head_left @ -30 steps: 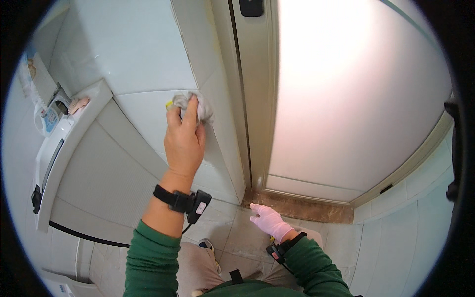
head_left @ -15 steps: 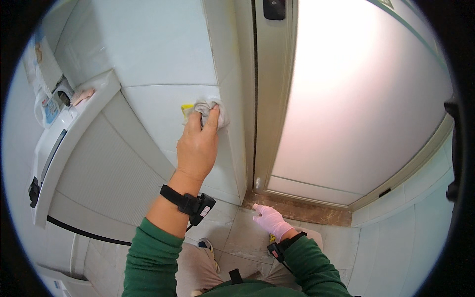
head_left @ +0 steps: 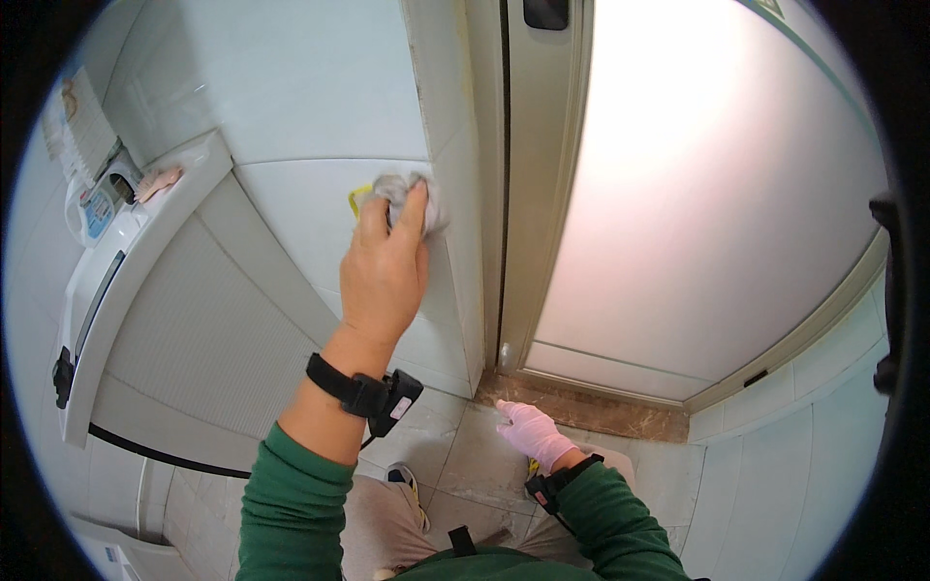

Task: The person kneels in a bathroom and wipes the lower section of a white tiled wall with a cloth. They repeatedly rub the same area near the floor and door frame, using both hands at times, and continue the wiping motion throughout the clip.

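Cloth (head_left: 434, 208), bunched and grey-white, sits at the corner of the white tiled wall (head_left: 300, 87), a little below the horizontal joint between two tiles, and seems to lie against the surface. That wall is among the largest things here. To its right stands the door (head_left: 697, 213) with its frosted panel, and to its left a white appliance (head_left: 208, 320) with a ribbed face. Below is the grey tiled floor (head_left: 455, 450), meeting a brown sill (head_left: 601, 409) under the door.

Next in size come the two hands. The bare left hand (head_left: 387, 266) is closed around the cloth, fingers bent over it; the forearm rises from the lower edge and leans slightly right. The cloth lies straight ahead of this hand's knuckles, at the fingertips, and the left arm is much the nearer. The right hand (head_left: 536, 436), in a pink glove, is low and well apart from it, fingers toward the sill; I cannot tell whether it holds anything.

Crumpled as it is, the cloth shows no clear long axis and points no definite way; its right side reaches the wall's upright edge.

Smaller still are a white bottle (head_left: 98, 215) on the appliance, a pink object (head_left: 158, 182) beside it, and a yellow edge (head_left: 356, 201) showing at the cloth's left.
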Tool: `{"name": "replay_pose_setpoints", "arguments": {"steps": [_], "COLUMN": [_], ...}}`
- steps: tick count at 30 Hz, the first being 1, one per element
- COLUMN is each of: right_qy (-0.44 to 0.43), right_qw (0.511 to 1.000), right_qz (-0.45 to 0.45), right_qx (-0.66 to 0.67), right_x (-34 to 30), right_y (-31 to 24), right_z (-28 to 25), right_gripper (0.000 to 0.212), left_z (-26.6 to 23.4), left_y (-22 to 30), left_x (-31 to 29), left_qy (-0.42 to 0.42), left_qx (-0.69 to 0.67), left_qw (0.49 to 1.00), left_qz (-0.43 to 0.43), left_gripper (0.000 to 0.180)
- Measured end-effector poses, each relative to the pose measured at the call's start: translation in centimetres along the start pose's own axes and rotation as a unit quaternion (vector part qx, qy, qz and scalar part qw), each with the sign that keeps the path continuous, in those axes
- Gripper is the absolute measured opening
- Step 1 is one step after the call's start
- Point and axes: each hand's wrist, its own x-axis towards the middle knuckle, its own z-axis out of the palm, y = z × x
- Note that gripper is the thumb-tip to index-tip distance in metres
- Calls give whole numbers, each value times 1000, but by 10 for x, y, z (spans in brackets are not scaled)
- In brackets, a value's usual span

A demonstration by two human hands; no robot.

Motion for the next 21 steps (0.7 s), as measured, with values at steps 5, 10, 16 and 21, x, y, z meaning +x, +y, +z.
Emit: {"name": "replay_pose_setpoints", "arguments": {"steps": [5,10,16,21], "right_qy": [3,-8,-1,14], "right_qw": [1000,1000,1000,999], "right_qz": [-8,1,-5,-53], "right_qx": [7,-8,-9,0], "right_x": [1,-2,-3,-5], "right_y": [-5,-6,-4,-9], "right_z": [-2,-5,-3,-7], "right_gripper": [54,54,54,54], "left_z": [4,8,5,17], "left_y": [-3,-8,-18,-22], "left_x": [-7,-44,-2,9], "left_qy": [-23,-111,12,34], "left_qx": [5,18,-1,-19], "left_qw": [1000,993,999,998], "left_qz": [-13,-44,-38,-49], "left_gripper": [53,57,61,65]}}
